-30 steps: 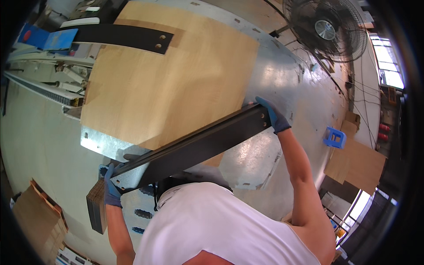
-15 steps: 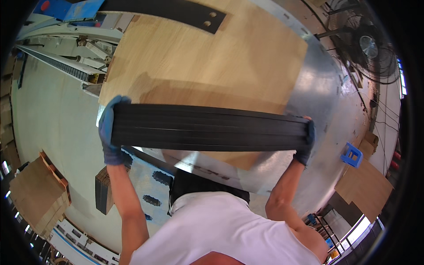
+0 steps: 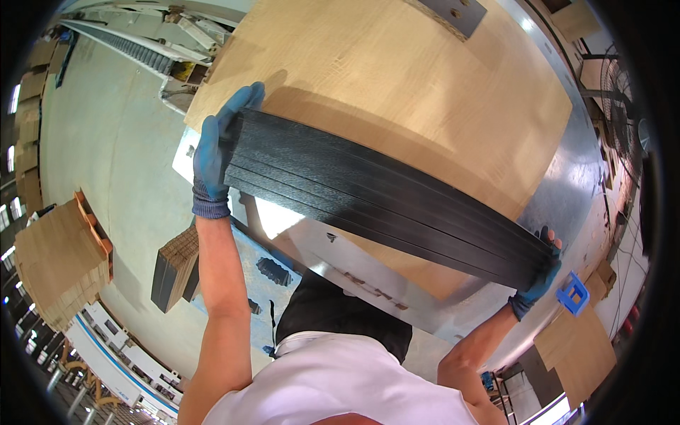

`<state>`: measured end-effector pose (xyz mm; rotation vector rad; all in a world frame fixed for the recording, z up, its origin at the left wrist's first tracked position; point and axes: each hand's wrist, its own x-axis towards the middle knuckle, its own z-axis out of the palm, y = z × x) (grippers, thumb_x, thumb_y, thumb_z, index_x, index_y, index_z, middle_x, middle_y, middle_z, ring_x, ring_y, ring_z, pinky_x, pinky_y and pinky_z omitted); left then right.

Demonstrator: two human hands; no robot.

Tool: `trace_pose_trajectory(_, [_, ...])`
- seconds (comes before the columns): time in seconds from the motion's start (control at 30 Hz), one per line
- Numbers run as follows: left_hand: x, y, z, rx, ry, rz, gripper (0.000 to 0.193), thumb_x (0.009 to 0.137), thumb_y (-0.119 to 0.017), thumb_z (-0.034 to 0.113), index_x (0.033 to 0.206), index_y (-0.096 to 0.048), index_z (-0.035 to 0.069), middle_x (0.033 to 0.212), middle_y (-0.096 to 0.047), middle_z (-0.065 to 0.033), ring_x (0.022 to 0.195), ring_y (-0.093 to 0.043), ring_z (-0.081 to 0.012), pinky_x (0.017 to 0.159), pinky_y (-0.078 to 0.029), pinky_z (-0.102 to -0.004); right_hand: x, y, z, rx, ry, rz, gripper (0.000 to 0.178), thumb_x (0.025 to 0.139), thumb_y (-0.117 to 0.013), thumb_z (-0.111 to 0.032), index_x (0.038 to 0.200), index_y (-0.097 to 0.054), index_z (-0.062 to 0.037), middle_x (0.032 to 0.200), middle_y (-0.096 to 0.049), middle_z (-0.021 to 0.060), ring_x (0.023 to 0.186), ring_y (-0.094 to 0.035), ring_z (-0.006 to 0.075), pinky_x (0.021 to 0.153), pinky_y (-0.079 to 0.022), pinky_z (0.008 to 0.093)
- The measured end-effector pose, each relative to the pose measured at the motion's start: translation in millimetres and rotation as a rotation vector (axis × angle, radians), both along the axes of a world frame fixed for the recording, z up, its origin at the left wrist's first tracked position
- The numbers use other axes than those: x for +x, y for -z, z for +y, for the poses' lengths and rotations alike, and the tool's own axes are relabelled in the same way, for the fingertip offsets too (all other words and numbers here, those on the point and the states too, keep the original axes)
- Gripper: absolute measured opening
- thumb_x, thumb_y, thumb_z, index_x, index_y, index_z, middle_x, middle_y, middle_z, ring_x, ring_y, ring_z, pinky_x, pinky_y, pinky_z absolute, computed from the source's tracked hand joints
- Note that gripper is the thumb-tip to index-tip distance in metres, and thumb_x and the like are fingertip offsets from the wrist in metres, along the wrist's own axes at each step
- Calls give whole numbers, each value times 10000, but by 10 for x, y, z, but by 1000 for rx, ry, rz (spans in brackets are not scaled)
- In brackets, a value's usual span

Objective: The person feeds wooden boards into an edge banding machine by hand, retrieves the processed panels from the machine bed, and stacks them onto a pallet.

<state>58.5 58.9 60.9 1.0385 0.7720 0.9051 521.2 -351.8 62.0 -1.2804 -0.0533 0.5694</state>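
The stack of strips (image 3: 375,202) slants across the space before the person's torso (image 3: 340,386), its left end against the left fingers (image 3: 241,99) and its right end, nearer the body, against the right fingers (image 3: 554,244). It spans the near part of a broad panel (image 3: 382,78), which lies on the tabletop (image 3: 567,170). At the panel's far side lies another board (image 3: 457,14). A rail (image 3: 117,46) runs left of the panel. A bundle of boards (image 3: 172,265) sits just left of the left forearm (image 3: 221,269); farther left stands a pile of sheets (image 3: 60,258). Right of the tabletop is a stool (image 3: 565,301).
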Motion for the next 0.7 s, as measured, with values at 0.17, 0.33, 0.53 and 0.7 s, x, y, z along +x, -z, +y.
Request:
trace_pose_trajectory(0.17, [-79, -30, -31, 14, 60, 88, 868, 968, -316, 627, 1426, -345, -111, 1475, -388, -253, 1395, -352, -336, 1174, -222, -419, -59, 63, 63, 106, -261, -84, 756, 1005, -393, -489, 1528, -155, 3, 1557, -262, 226, 1416, -307, 338, 1170, -233, 477])
trace_pose_trajectory(0.33, [-16, -38, -53, 38, 31, 90, 731, 999, -349, 495, 1404, -384, -112, 1441, -436, -252, 1368, -398, -318, 1162, -254, -397, -63, 82, -9, 157, -227, -75, 662, 1013, -403, -431, 1499, -278, 1, 1534, -324, 205, 1400, -339, 321, 1161, -262, 468])
trace_pose_trajectory(0.53, [-30, -39, -50, 114, 26, 107, 552, 1014, -364, 318, 1352, -462, -108, 1344, -537, -246, 1286, -496, -307, 1112, -348, -383, 34, 203, -108, 18, -16, -140, 481, 1012, -435, -333, 1359, -496, -6, 1373, -528, 171, 1275, -498, 310, 1113, -351, 460])
trace_pose_trajectory(0.7, [-137, -63, -82, 144, -22, 130, 515, 1014, -381, 293, 1318, -504, -104, 1283, -588, -229, 1216, -554, -297, 1066, -410, -375, 83, 178, -149, -87, -153, -190, 428, 1012, -441, -305, 1279, -547, 12, 1247, -603, 172, 1173, -569, 294, 1071, -403, 437])
